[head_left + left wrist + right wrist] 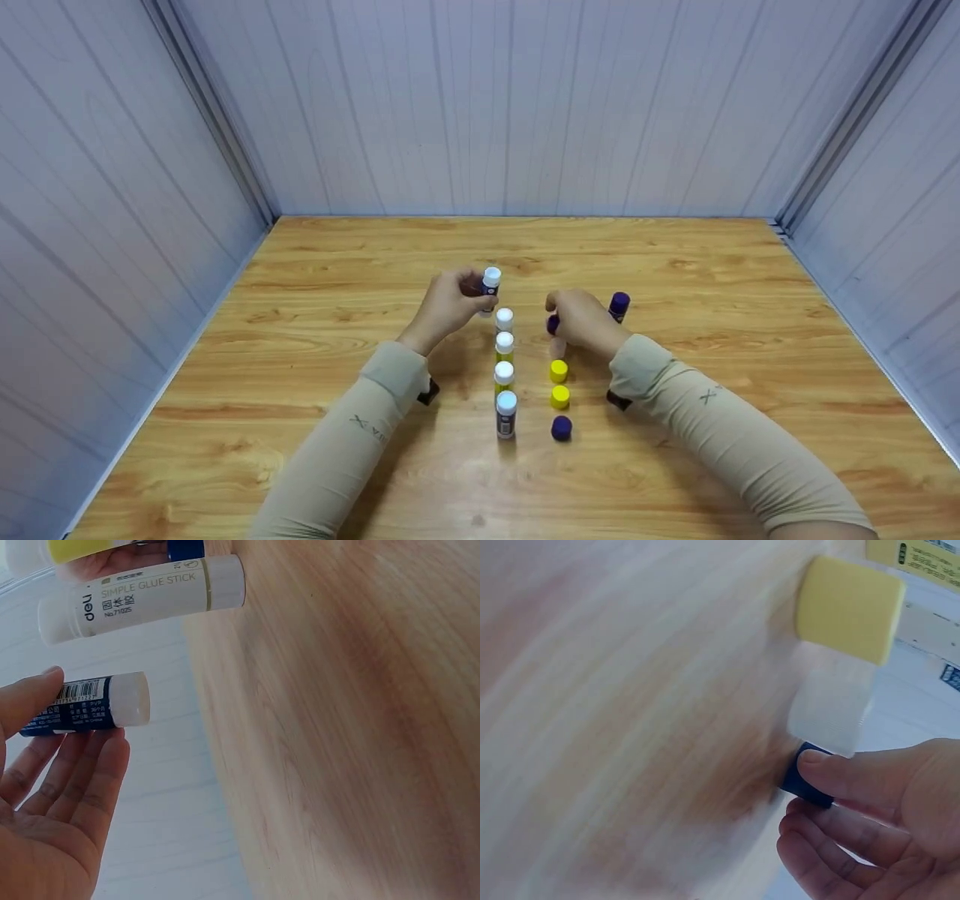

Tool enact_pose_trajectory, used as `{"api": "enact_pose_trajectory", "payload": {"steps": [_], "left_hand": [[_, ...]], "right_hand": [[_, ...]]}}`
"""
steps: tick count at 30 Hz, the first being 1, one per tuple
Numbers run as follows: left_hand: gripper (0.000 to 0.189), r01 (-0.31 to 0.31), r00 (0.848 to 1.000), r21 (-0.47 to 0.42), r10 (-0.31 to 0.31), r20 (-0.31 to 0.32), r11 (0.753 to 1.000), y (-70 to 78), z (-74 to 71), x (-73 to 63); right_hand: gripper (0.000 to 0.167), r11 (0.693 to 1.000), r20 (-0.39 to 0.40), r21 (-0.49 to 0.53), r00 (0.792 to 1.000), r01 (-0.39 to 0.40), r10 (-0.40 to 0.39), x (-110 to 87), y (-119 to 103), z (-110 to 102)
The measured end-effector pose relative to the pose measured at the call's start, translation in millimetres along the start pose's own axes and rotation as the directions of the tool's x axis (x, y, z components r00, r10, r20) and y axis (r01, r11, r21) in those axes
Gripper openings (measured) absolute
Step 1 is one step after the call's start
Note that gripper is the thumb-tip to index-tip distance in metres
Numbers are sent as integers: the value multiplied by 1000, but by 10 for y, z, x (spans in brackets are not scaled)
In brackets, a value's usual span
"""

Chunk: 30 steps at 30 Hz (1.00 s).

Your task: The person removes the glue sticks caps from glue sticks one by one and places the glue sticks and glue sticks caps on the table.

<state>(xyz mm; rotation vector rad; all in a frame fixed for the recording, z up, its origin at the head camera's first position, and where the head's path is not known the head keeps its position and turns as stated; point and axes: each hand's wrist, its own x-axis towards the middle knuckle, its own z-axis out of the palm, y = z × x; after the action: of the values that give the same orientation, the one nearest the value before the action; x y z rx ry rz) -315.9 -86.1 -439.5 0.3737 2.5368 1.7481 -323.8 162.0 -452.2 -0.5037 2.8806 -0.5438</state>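
Note:
My left hand (448, 306) pinches a dark blue glue stick (490, 283) with a white uncapped top. It is upright at the far end of a row of uncapped glue sticks; in the left wrist view its white end (131, 699) faces right. Just nearer stands a white glue stick (150, 596). To the right, my right hand (589, 321) holds a dark blue cap (808, 776) between thumb and fingers. That cap is at the far end of a row of caps, beside a translucent cap (831, 711). Whether it touches the table cannot be told.
A yellow cap (559, 370), another yellow cap (560, 397) and a dark blue cap (561, 428) continue the row nearer. The closest glue stick (506, 416) has a dark label. Behind the right hand stands a dark blue capped glue stick (619, 305). Pale panels enclose the wooden table (337, 255).

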Motion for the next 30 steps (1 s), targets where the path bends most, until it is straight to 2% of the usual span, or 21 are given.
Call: {"api": "enact_pose_trajectory", "payload": {"steps": [7,14,20,25,30], "left_hand": [[21,1,1000,49,-1,10,999,-32,57,35],[17,-23,999,64,20,42,998,-90,98,71],[16,-46,997,78,42,59,996,-121,143,106],[15,-36,996,75,29,89,997,-144,164,110],[17,2,993,86,-12,116,996,-156,179,107]], "right_hand": [[45,1000,0,12,1000,-25,25,-132,-76,-139],[41,999,-93,-41,995,32,-36,-276,-105,-316],[41,995,-150,-92,988,24,-38,-382,-67,-462],[41,998,-187,-70,982,6,-19,-428,25,-542],[42,999,-213,-46,977,-2,-8,-465,150,-599]]}}
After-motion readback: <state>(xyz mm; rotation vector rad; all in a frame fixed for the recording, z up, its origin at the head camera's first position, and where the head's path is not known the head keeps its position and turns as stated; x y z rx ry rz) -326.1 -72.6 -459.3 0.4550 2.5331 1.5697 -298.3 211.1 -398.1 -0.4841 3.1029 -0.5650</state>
